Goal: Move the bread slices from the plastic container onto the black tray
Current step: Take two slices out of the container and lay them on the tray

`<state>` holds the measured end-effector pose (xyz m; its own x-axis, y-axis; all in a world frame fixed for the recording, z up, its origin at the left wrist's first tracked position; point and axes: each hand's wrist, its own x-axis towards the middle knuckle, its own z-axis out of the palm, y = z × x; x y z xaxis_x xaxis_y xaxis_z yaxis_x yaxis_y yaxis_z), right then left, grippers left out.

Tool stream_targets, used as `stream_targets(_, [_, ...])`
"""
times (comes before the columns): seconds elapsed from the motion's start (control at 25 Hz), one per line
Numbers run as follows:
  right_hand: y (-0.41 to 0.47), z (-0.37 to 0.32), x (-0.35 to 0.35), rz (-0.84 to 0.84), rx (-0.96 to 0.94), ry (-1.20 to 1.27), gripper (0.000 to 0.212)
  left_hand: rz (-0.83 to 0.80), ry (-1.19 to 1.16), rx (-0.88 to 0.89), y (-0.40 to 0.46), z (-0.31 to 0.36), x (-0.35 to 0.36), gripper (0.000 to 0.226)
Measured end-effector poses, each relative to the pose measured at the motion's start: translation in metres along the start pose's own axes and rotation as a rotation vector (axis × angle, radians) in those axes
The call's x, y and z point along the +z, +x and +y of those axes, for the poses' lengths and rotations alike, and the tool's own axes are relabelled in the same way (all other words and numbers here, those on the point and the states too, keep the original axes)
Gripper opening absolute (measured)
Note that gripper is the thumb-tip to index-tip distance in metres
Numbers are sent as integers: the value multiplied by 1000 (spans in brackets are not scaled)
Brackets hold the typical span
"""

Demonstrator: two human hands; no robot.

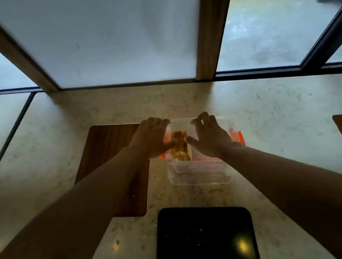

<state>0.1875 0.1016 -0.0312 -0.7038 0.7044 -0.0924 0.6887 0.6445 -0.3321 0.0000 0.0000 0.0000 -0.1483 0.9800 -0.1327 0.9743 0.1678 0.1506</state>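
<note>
from the head camera, looking down at a pale speckled desk (272, 117) by a window, both bare arms reach forward into a clear plastic container (199, 173) with orange clips. the left hand (152, 139) and the right hand (209, 138) hang over its open top, fingers loosely spread and curled, neither one closed around anything. between the two thumbs stand the bread slices (181, 146), golden brown, packed upright on edge toward the container's left side. nearer the body, apart from the container, lies the black tray (205, 241), with no slices on it, only pale specks.

bread like this is probably light, soft and easily crushed or torn, so it likely wants a gentle pinch across the flat faces of a slice or small stack, not the crust tips.

motion blur softens everything. the hands hide the far part of the container, so the number of slices cannot be told. whether any fingertip touches the bread is unclear.
</note>
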Motion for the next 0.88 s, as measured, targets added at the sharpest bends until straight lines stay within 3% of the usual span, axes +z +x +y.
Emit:
stream_targets(0.12, [5,-2,9,122,-39,-7,53,-4,-2,86,7,2,6,64])
stream_targets(0.36, [9,0,29,-82,163,266,50,24,123,249,14,11,9,49])
stream_targets(0.56, [10,7,33,-150,272,345,47,-42,180,337,19,11,12,53])
stream_targets(0.72, [9,15,28,-174,307,401,39,-74,177,394,26,10,15,33])
stream_targets(0.88, [7,22,25,-191,319,355,31,-110,209,424,33,13,15,31])
